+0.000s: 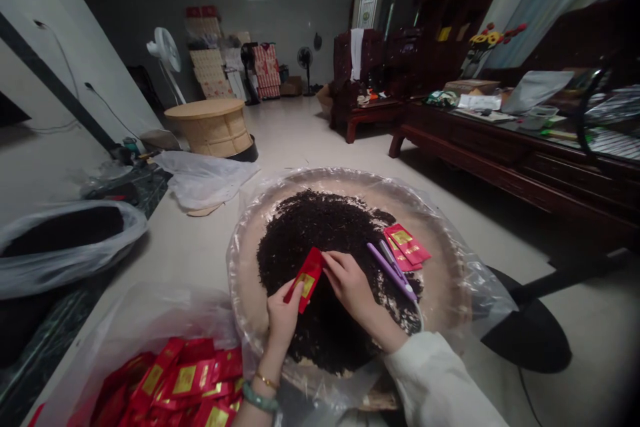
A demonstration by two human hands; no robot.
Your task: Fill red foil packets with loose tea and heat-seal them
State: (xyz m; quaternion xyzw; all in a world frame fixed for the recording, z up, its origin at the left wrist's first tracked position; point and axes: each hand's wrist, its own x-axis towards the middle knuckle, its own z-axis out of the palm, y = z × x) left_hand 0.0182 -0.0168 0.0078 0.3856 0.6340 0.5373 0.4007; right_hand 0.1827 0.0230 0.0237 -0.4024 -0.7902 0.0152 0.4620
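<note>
My left hand (283, 317) grips a small red packet (306, 278) with a gold label, held upright over a heap of dark loose tea leaves (320, 247). My right hand (350, 283) pinches the packet's top edge, its fingers closed. The leaves lie on a round tray lined with clear plastic (450, 280). A purple scoop (393, 271) rests on the leaves right of my right hand. A few more red packets (407, 245) lie beside the scoop.
A clear bag of several filled red packets (185, 380) sits at lower left. A plastic-lined bin of dark leaves (65, 233) is at left. A long dark wooden table (525, 167) runs along the right. A round wicker stand (213, 125) and fans stand farther back.
</note>
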